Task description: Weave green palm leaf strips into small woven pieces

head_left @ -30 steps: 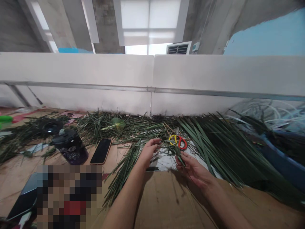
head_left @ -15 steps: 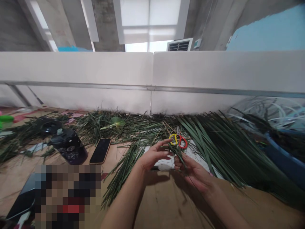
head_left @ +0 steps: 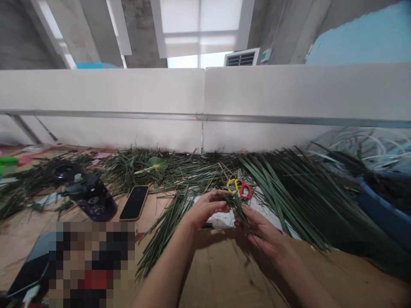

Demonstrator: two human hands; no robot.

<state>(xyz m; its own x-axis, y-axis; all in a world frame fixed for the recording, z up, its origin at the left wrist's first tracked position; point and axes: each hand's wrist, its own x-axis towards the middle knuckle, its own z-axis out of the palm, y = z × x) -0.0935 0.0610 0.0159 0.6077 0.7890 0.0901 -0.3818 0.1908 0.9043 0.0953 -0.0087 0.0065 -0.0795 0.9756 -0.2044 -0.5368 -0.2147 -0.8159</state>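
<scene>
In the frame's lower centre, narrow dark-green leaf strips (head_left: 238, 207) are pinched by the curled left hand (head_left: 204, 209) and inward-turned right hand (head_left: 262, 229).

I see just one camera, worn on the person's head, facing forward and down. It sits close above the worktop (head_left: 19, 218), with the left hand (head_left: 205, 209) and right hand (head_left: 261, 229) near, just below and right of the frame's centre. A white partition (head_left: 128, 92) spans the middle; the window (head_left: 201, 21), farther off, shows upper centre.
</scene>
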